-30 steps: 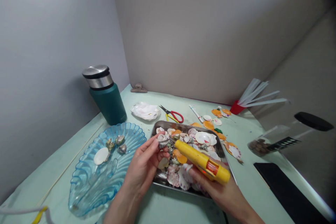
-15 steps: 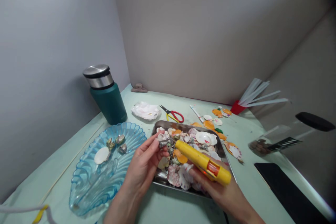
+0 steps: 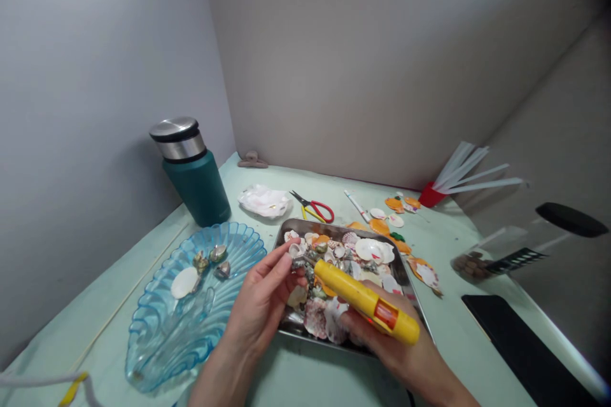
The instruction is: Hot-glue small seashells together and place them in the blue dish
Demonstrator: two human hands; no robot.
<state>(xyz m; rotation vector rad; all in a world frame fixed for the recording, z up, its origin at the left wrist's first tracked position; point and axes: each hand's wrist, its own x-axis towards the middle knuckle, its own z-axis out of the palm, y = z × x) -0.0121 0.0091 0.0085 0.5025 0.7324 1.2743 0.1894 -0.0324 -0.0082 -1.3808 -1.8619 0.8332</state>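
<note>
My left hand [image 3: 270, 286] pinches a small greyish shell [image 3: 298, 263] between thumb and fingers, over the left part of a metal tray [image 3: 415, 286]. Wrapped around the handle of a yellow hot glue gun [image 3: 356, 289] is my right hand [image 3: 386, 324]. The gun's nozzle points left and is at or very near the held shell; contact is hard to make out. Loose seashells [image 3: 317, 318] in white, orange and speckled pink fill the tray below both hands.
Left of the tray lies a blue scalloped dish [image 3: 147, 318] with several shells. Behind stand a teal bottle [image 3: 198, 184], a white crumpled packet [image 3: 265, 201] and scissors [image 3: 319, 211]. To the right are orange shells [image 3: 380, 226], glue sticks in a red cup [image 3: 431, 196], a jar [image 3: 470, 267] and a black slab [image 3: 520, 346].
The glue gun has shifted slightly left, bringing its nozzle closer to the shell in my left hand. My left hand has barely moved.
</note>
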